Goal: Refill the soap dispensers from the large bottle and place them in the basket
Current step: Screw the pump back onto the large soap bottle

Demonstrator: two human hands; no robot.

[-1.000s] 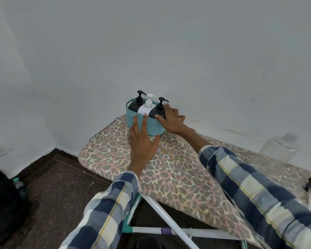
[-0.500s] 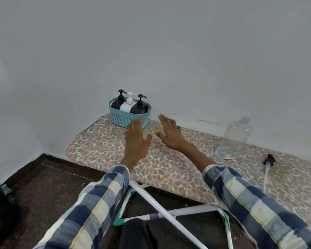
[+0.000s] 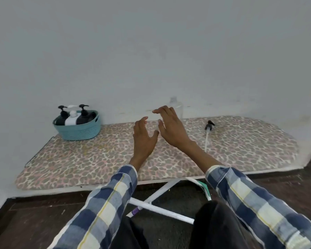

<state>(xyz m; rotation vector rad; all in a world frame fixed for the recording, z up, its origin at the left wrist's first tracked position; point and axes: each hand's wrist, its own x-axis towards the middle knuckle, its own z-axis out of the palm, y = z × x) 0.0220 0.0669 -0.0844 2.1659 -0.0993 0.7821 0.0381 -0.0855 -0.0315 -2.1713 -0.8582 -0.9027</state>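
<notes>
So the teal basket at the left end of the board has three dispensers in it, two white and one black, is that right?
Not quite. The head view shows the teal basket at the board's left end holding three dispensers, but two are black and one, between them, is white.

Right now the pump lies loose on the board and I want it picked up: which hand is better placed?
Probably right. The right hand hangs open nearer the pump; the left hand is farther, toward the basket.

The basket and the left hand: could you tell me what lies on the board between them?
Nothing. In the head view, only bare leopard-print board cover lies between the teal basket and the left hand.
</notes>
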